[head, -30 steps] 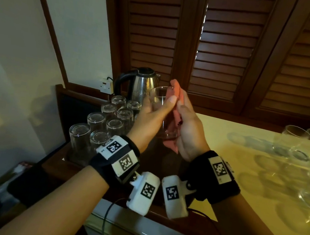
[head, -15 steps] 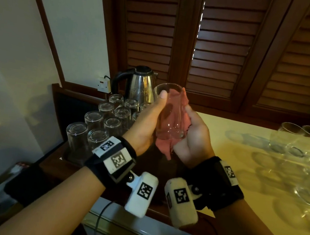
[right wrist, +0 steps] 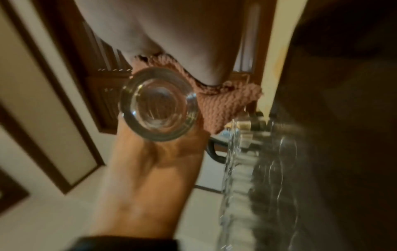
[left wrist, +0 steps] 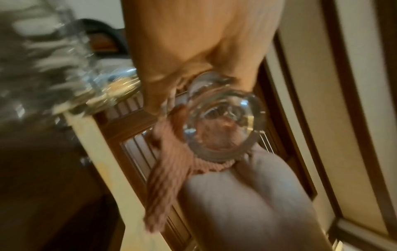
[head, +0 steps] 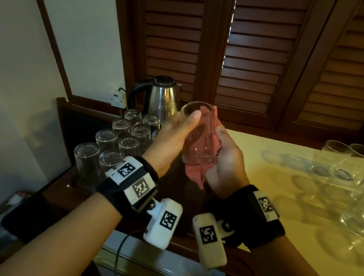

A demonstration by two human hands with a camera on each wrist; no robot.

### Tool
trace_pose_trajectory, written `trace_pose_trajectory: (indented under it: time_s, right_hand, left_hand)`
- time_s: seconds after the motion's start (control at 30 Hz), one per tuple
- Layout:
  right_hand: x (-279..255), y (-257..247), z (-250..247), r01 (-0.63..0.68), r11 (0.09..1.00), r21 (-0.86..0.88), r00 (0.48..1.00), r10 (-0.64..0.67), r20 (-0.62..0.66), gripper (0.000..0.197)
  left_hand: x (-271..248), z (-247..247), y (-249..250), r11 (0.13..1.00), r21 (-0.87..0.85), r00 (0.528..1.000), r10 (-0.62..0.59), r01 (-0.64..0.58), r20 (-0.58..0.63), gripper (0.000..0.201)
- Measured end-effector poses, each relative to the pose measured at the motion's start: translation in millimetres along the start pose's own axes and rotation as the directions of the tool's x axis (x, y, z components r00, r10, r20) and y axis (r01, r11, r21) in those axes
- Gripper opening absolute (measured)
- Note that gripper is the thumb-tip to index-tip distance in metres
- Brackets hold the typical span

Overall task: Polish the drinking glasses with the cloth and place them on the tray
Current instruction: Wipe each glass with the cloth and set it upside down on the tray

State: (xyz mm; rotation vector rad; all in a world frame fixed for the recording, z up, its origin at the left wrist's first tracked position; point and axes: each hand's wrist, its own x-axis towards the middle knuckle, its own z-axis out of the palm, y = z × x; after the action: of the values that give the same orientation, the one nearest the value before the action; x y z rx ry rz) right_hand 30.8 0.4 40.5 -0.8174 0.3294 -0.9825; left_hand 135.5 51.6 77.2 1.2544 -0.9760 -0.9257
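I see dark louvred shutters [head: 266, 56] across the back wall and a pale wall [head: 50, 41] on the left. The cream worktop [head: 264, 171] runs off to the right; its near edge has a bare stretch just beside my right wrist. At its left end sits a dark wooden tray [head: 67, 128] with a raised back rim. Upturned glasses [head: 116, 143] fill the tray's left half, with a steel kettle [head: 162, 97] at the back edge. More glasses [head: 355, 177] crowd the worktop's right side. Above the tray's open right part, I have both hands raised. My left hand [head: 172, 136] grips one glass [head: 199, 137], thumb at the rim. My right hand [head: 225, 163] is curled round the pink cloth [head: 195, 174], pressing it against the glass's far side; a loose tail hangs below the base.
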Motion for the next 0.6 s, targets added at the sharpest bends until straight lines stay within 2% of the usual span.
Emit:
trace_pose_trajectory:
  time_s: [0.1,0.17,0.2,0.23,0.27,0.33,0.4,0.47,0.5,0.57,0.6]
  right_hand:
    - [0,5,1,0.084,0.979,-0.187,0.996,-0.077,0.045,0.054]
    - [-2,8,3,0.075,0.983,-0.168,0.997,-0.070,0.036,0.055]
    - [-2,8,3,0.056,0.991,-0.117,0.998,-0.056,0.009,0.051]
    - [-3,5,3,0.021,0.999,-0.045,1.000,-0.022,-0.016,0.048]
    - [-3,1,0,-0.010,1.000,0.026,1.000,0.011,-0.025,0.048]
    - [-4,-6,-3,-0.007,0.998,0.068,1.000,0.007,0.006,0.050]
    - [-2,-11,-3,0.056,0.998,-0.010,0.998,-0.056,0.021,0.046]
    - [-1,-10,-3,0.171,0.962,-0.211,0.985,-0.165,0.045,0.048]
    - [1,-7,-5,0.217,0.918,-0.331,0.976,-0.198,0.091,0.052]
    - [4,0,-5,0.207,0.852,-0.480,0.978,-0.190,0.084,0.054]
    - [5,1,-5,0.173,0.869,-0.464,0.984,-0.168,0.053,0.051]
  left_hand:
    - [2,5,-2,0.999,0.033,1.000,-0.003,0.004,-0.024,0.044]
    - [2,7,-3,0.998,0.046,0.999,0.030,-0.031,0.012,0.022]
    - [1,7,-2,0.998,0.035,0.999,0.050,-0.051,0.022,0.018]
    - [0,8,-1,0.999,0.019,0.998,0.050,-0.051,0.041,0.025]
    - [-1,7,0,0.999,-0.001,0.997,0.047,-0.047,0.065,0.041]
    - [-2,5,-1,0.998,-0.058,0.994,0.006,0.000,0.108,0.063]
    - [2,1,-4,0.996,-0.092,0.997,-0.006,0.013,0.072,0.065]
    - [5,6,-7,0.995,-0.104,1.000,-0.016,0.014,-0.013,0.060]
    - [5,10,-7,0.998,-0.070,1.000,-0.006,0.005,-0.011,0.059]
    - [2,17,-8,0.999,0.021,0.999,0.044,-0.044,0.007,0.060]
    - [3,18,-10,0.997,0.044,0.998,0.062,-0.062,0.002,0.060]
